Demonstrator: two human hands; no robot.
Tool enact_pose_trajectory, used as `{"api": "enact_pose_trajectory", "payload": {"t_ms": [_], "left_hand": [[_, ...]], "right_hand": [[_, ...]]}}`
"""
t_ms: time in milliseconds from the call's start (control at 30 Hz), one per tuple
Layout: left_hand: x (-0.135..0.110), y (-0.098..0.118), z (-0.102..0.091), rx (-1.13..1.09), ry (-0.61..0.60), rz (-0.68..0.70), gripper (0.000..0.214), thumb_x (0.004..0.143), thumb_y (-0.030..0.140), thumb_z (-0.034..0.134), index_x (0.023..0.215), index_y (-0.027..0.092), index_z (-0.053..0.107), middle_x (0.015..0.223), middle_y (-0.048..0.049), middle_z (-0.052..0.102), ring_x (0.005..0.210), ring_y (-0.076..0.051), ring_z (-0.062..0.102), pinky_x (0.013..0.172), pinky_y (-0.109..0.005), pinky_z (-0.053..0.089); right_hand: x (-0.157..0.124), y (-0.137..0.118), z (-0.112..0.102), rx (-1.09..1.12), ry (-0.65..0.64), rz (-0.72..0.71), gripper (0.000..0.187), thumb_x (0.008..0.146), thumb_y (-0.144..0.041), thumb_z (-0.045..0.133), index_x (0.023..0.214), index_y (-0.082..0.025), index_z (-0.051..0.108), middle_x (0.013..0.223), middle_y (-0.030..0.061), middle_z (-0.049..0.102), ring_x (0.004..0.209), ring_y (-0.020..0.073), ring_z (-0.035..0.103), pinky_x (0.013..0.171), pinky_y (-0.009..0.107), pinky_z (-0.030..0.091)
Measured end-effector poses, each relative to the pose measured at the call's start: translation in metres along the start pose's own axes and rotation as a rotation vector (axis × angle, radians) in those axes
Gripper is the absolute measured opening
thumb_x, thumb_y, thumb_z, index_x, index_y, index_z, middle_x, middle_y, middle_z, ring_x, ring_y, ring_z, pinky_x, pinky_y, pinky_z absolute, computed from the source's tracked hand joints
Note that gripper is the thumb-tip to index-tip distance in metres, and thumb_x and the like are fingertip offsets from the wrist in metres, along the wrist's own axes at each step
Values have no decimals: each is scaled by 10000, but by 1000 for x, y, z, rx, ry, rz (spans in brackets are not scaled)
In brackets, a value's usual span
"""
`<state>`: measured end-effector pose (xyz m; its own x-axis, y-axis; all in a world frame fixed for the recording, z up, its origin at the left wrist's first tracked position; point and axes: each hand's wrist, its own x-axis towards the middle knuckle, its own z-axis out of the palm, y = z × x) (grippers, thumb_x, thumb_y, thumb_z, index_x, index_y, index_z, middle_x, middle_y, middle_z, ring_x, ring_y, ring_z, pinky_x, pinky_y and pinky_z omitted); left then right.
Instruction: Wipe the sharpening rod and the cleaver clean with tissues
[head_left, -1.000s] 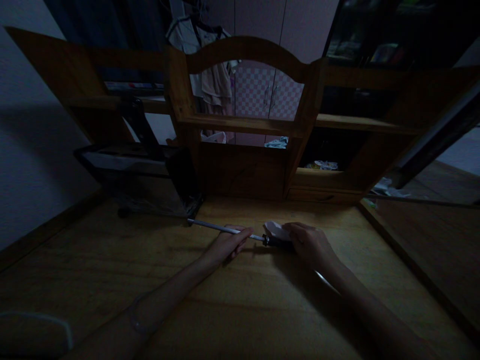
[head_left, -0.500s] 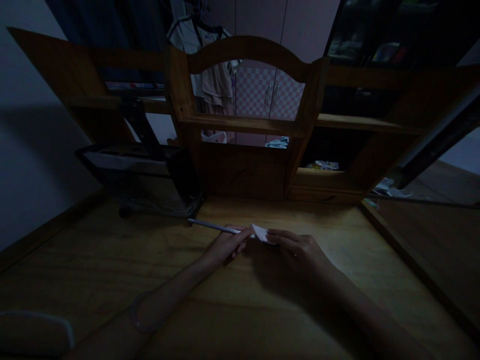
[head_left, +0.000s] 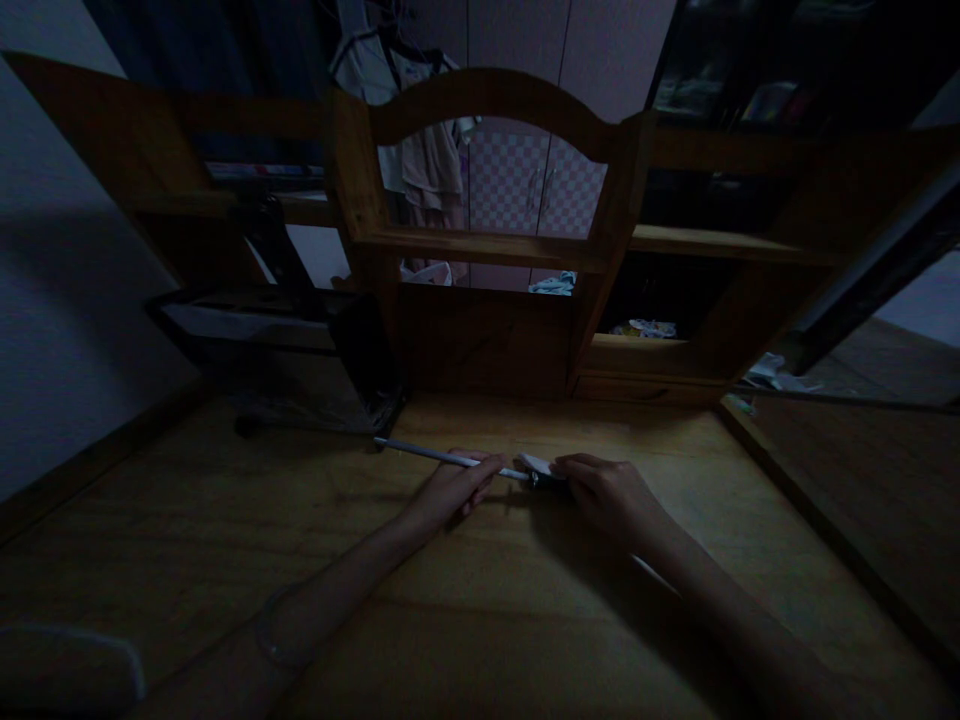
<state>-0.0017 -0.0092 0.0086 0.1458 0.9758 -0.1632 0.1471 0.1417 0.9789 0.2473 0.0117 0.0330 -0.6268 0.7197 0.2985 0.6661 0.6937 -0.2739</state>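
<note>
My left hand [head_left: 457, 485] is closed around a thin, pale grey stick [head_left: 421, 451], which slants from upper left down towards the right hand. Its right end [head_left: 517, 474] sticks out past my fingertips and meets a small dark piece [head_left: 551, 483] with a shiny spot; whether the two are joined I cannot tell. My right hand [head_left: 604, 488] is closed, fingers pinching a flat white piece [head_left: 537, 464], perhaps paper or cloth. That white piece lies just above the dark one. Both hands are low over the wooden desk [head_left: 450, 620].
A black-framed stand [head_left: 270, 370] with a dark handle occupies the desk's left back. Behind the hands rises a wooden shelf unit [head_left: 480, 250] with a small drawer [head_left: 652, 391]. A raised wooden edge [head_left: 810, 520] runs along the right. A pale curved strip [head_left: 82, 632] shows at lower left.
My right hand has shifted slightly right, away from my left fingers. The white piece has moved right with it, and the dark piece by the stick's end now shows. The left hand has barely moved.
</note>
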Motion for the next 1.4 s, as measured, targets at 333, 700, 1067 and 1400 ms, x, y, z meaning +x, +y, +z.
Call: {"api": "enact_pose_trajectory", "payload": {"t_ms": [333, 700, 1067, 1400], "left_hand": [[1, 1, 1, -14, 2, -15, 427, 808, 593, 525, 695, 182, 555, 437, 69, 409, 327, -66, 322, 346, -194, 204], [-1, 2, 1, -29, -8, 3, 432, 823, 585, 521, 789, 168, 629, 448, 70, 396, 339, -64, 300, 352, -194, 191], [2, -2, 0, -32, -8, 8, 441, 816, 584, 535, 638, 181, 514, 438, 69, 404, 335, -62, 327, 346, -187, 216], [1, 0, 0, -31, -8, 12, 429, 821, 579, 530, 716, 167, 585, 428, 68, 412, 325, -65, 325, 343, -186, 212]], "right_hand": [[-4, -11, -4, 87, 72, -128, 457, 926, -104, 429, 1339, -264, 541, 1338, 47, 600, 1054, 189, 669, 878, 329, 553], [-1, -13, -6, 51, -17, -75, 381, 927, -115, 441, 1226, -241, 641, 1266, 54, 650, 985, 191, 697, 864, 318, 553], [0, -1, -8, -42, 79, -15, 373, 895, -112, 484, 1216, -216, 642, 1219, 72, 677, 951, 202, 708, 813, 310, 565], [-4, -15, -2, -22, -33, -164, 569, 873, -65, 470, 1389, -302, 491, 1356, 63, 587, 1000, 204, 699, 871, 349, 559]]}}
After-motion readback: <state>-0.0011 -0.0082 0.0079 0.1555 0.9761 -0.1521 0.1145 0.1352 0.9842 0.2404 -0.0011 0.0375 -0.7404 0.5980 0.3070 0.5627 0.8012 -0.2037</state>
